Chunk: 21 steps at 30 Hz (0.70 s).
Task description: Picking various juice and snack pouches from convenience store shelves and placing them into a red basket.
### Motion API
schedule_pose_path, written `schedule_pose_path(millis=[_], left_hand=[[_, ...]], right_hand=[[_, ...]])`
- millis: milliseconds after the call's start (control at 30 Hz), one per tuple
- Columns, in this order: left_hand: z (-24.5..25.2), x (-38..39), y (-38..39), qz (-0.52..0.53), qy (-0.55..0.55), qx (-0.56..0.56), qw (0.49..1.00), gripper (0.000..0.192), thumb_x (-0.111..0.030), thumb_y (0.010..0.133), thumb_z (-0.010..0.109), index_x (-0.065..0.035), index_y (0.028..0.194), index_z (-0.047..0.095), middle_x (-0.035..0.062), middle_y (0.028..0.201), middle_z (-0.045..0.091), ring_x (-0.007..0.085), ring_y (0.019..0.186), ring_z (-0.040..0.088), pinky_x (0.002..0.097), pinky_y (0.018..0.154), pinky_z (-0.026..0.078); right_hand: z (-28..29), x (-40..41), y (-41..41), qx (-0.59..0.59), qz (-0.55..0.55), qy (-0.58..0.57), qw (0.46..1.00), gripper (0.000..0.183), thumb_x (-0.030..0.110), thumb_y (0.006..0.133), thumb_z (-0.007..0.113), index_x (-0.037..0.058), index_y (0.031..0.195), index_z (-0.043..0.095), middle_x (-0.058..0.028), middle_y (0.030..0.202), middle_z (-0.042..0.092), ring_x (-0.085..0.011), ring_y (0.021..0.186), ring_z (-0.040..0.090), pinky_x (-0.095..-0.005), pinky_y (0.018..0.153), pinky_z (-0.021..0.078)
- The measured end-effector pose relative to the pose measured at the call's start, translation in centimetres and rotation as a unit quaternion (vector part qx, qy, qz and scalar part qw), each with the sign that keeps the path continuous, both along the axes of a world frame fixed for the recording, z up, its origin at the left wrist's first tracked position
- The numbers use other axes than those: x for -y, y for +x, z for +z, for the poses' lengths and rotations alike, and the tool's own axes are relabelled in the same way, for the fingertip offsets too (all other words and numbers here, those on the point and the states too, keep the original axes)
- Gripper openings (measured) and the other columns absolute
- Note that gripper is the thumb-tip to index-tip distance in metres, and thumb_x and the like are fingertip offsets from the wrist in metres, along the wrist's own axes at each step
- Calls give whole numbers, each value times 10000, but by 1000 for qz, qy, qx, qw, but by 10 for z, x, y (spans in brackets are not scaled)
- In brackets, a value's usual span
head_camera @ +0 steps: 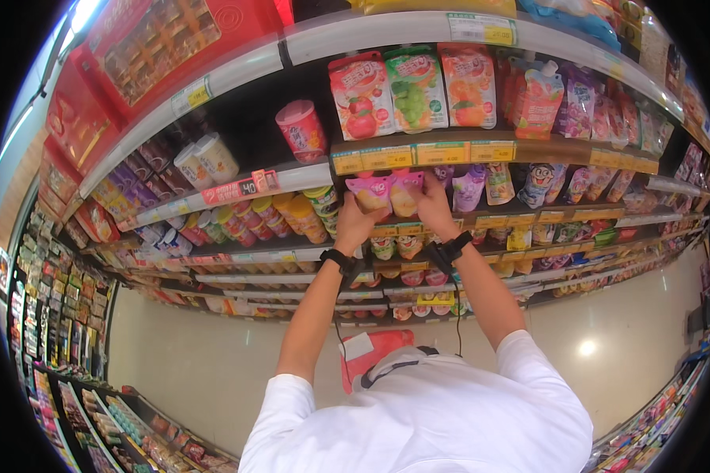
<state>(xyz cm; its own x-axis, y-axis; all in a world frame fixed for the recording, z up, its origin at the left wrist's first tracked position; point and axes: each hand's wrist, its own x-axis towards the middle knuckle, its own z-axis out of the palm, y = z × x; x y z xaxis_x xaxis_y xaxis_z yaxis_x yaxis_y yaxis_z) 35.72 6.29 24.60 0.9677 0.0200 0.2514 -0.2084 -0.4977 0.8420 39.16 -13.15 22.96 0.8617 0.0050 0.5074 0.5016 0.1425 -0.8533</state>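
Both my arms reach to a middle shelf. My left hand (355, 219) holds a pink spouted pouch (371, 190) by its left side and lower edge, the thumb across its front. Right beside it stands a second pink pouch (402, 198) with a yellowish fruit picture. My right hand (438, 204) grips that one at its right edge; some of its fingertips are hidden. A purple pouch (470, 188) stands just to the right of my right hand. Each wrist wears a black strap with a small device, and a cable hangs from each.
Above my hands, a price-tagged shelf edge (423, 155) juts out beneath large red, green and orange fruit pouches (417, 88). A pink canister (302, 131) stands at upper left, with yellow-lidded jars (302, 216) below it. A red object (376, 349) is near the floor by my body.
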Motion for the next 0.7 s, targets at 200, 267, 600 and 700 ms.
schedule_pose_path(millis=[200, 267, 600, 700], left_hand=[[-6, -2, -1, 23, 18, 38, 999, 636, -343, 730, 839, 31, 1081, 462, 240, 1039, 664, 413, 974, 649, 439, 809, 506], [-7, -4, -1, 26, 27, 27, 999, 643, -358, 733, 834, 31, 1084, 462, 242, 1037, 664, 418, 975, 646, 442, 810, 506], [-21, -13, -12, 31, 16, 111, 993, 739, -342, 764, 816, 62, 1260, 447, 244, 1162, 632, 368, 949, 666, 432, 825, 506], [-14, -9, -40, 77, -4, 59, 995, 752, -301, 789, 804, 67, 1321, 421, 222, 1253, 584, 295, 888, 665, 407, 806, 506]], right_hand=[[5, -5, -8, -16, -33, -18, 999, 222, 102, 934, 602, -23, 1116, 583, -94, 970, 660, -165, 871, 576, -320, 798, 464], [10, -5, -12, -18, -36, -14, 999, 223, 98, 932, 599, -25, 1117, 583, -104, 974, 664, -176, 872, 580, -328, 801, 466], [8, -1, -24, -21, -119, -99, 988, 348, 63, 909, 625, -24, 1235, 539, -111, 1126, 663, -183, 1014, 637, -326, 877, 501], [15, 10, -54, -4, -193, -151, 969, 359, 131, 893, 642, -22, 1208, 561, -185, 1124, 680, -295, 1038, 664, -382, 854, 512]])
